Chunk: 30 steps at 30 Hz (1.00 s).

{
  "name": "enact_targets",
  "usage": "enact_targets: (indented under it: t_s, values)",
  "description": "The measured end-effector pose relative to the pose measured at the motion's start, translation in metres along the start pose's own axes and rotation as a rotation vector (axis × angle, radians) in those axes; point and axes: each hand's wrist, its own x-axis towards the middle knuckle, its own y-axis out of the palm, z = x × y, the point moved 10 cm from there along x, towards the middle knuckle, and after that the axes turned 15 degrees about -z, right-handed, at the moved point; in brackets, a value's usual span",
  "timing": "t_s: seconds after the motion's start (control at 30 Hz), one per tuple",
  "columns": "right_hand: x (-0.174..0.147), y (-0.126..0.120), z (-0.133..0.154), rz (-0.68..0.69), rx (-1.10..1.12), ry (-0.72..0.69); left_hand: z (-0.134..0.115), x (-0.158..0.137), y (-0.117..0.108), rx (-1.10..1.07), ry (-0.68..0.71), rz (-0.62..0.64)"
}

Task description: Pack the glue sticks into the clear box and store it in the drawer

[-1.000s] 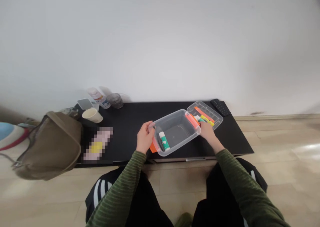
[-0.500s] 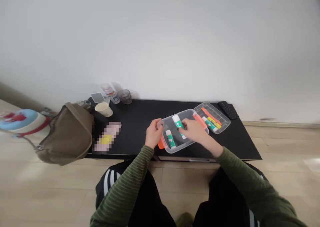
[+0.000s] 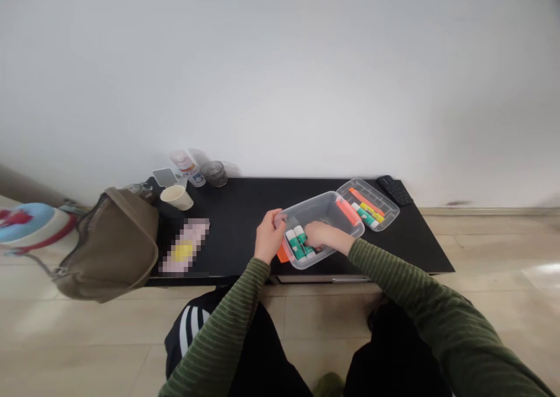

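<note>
A clear plastic box [image 3: 321,201] with orange latches stands on the black table. My left hand [image 3: 268,236] is closed on its left rim, thumb toward the inside. Inside, at the left end, two green-and-white glue sticks lie side by side: one glue stick [image 3: 292,239] against the left wall, the other glue stick [image 3: 300,232] to its right. My right hand [image 3: 324,234] reaches into the box with curled fingers on the right-hand glue stick. The clear lid [image 3: 391,211] lies right of the box, holding another glue stick [image 3: 366,217], a yellow stick [image 3: 371,212] and an orange strip [image 3: 365,200].
A black keypad-like object [image 3: 394,191] lies at the back right. Toward the left are a paper cup [image 3: 177,197], a dark glass [image 3: 214,174], a bottle [image 3: 188,168], a pixelated item [image 3: 184,248] and a brown bag [image 3: 114,245]. A wall [image 3: 280,93] rises behind the table.
My right hand has lowered a glue stick into the box and moved left, laying it beside the other one. The left hand stays on the rim.
</note>
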Motion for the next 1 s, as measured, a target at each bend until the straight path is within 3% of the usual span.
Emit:
enact_targets:
  t_s: [0.1, 0.23, 0.4, 0.47, 0.57, 0.67, 0.8, 1.0]
  values:
    - [0.001, -0.010, -0.008, -0.036, 0.009, 0.019, -0.002, 0.001, -0.001, 0.023, -0.002, 0.002]
    - [-0.002, -0.043, -0.037, -0.116, 0.017, 0.051, -0.004, 0.000, -0.002, 0.027, -0.027, 0.002]
    - [-0.026, -0.107, -0.132, -0.482, 0.158, 0.286, -0.005, -0.001, -0.002, 0.008, -0.052, 0.000]
    - [-0.040, -0.115, -0.175, -0.560, 0.158, 0.387, -0.004, -0.001, -0.002, 0.010, -0.056, -0.001]
    - [-0.055, -0.096, -0.225, -0.479, 0.061, 0.521, -0.002, 0.000, -0.001, -0.027, -0.071, 0.006]
    - [-0.059, -0.067, -0.249, -0.356, -0.069, 0.550, 0.001, 0.001, 0.000, -0.068, -0.091, 0.016]
    - [-0.057, -0.041, -0.247, -0.264, -0.206, 0.490, 0.002, 0.001, 0.001, -0.090, -0.099, 0.020]
    - [-0.054, -0.034, -0.243, -0.201, -0.287, 0.495, 0.002, 0.000, 0.000, -0.088, -0.112, 0.022]
